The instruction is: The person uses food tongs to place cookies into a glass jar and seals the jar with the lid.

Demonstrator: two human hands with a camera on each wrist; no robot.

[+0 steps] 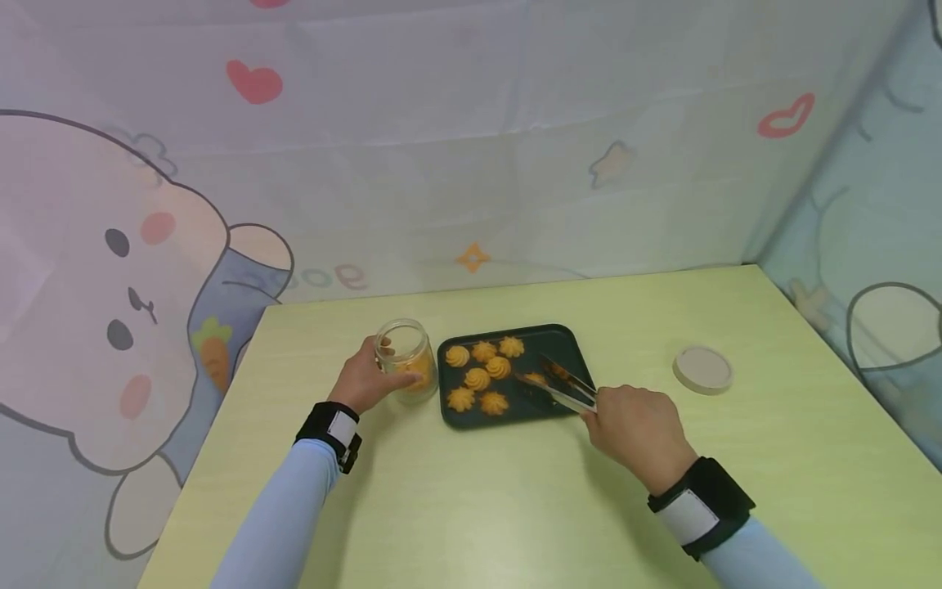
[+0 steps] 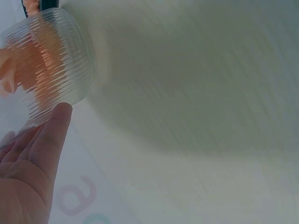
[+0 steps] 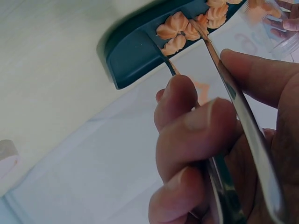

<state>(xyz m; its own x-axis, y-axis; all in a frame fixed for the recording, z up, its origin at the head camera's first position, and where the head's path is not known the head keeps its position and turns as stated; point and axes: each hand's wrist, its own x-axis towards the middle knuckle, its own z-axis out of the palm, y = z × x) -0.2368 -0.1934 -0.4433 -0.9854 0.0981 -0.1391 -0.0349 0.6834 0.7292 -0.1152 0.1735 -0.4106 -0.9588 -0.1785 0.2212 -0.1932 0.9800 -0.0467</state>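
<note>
My left hand (image 1: 370,379) grips a clear ribbed glass jar (image 1: 416,360) at the left of the tray, thumb across its near side. Orange-yellow piped cookies (image 2: 44,60) show through the jar's wall. In my right hand (image 1: 639,429) is a pair of metal tongs (image 3: 233,93), fingers curled round both arms. The tong tips reach over the right part of a dark green tray (image 1: 545,337), spread on either side of a cookie (image 1: 536,379). Several more swirled cookies (image 1: 477,378) lie on the tray's left half.
A round pale lid (image 1: 702,370) lies on the light yellow table (image 1: 471,499), right of the tray. Behind the table hangs a printed cloth (image 1: 412,164) with hearts and a cartoon animal. Another cloth panel (image 1: 883,245) borders the right side.
</note>
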